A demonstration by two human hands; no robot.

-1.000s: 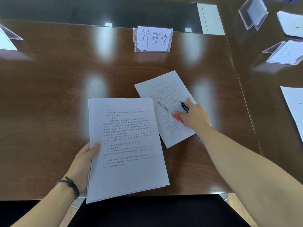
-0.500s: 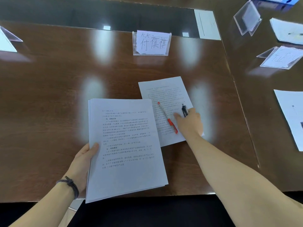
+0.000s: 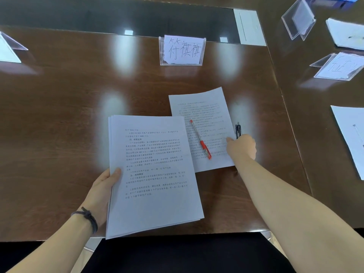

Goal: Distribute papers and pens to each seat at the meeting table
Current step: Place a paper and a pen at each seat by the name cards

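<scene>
A: Surface check. What is the work area?

B: A dark brown, glossy wooden meeting table (image 3: 59, 119), with ceiling lights reflected in it. A black strip runs along its far side.

A: Left hand status?

B: The left hand (image 3: 102, 189) grips the thick stack of white printed papers (image 3: 153, 174) at its left edge, thumb on top of the top sheet and fingers beneath. A dark cord bracelet (image 3: 88, 218) sits on the wrist. The stack overhangs the near table edge.

A: Right hand status?

B: The right hand (image 3: 241, 147) is curled around the black pen (image 3: 238, 130), whose upper end projects from the fist. The hand rests over the right edge of the single white printed sheet (image 3: 202, 115).

A: Location of that sheet?

B: Flat on the table, slightly rotated, just to the right of the held stack, whose corner covers its lower left part. The red pen with a translucent barrel (image 3: 200, 139) lies diagonally on it, apart from the hand.

A: Surrounding items?

B: Beyond the sheet stands a clear acrylic name-card holder with handwritten characters (image 3: 182, 50). Further clear holders (image 3: 298, 18) and white papers (image 3: 350, 134) occupy the right side. Another holder (image 3: 9, 48) is at far left.
</scene>
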